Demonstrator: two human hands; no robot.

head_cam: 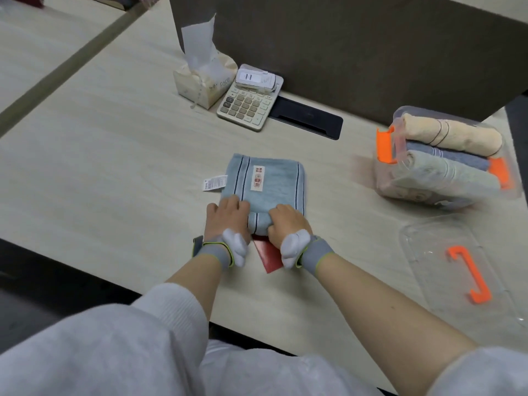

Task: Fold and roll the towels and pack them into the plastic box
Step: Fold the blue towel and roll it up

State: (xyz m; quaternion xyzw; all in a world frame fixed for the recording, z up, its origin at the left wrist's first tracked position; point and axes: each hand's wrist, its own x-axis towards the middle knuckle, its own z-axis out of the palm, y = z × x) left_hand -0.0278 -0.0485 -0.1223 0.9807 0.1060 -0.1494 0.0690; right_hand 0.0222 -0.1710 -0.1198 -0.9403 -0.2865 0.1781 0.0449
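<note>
Head view: a light-blue towel (264, 185) lies folded on the table (114, 167), left of the plastic box (445, 158) holding rolled towels (454, 134). The left hand (227, 217) and right hand (287, 224) curl over the towel's near rolled edge, gripping it.

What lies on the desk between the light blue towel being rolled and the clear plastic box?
Nothing visible: bare desk separates the light blue towel from the clear plastic box, whose top is open.
</note>
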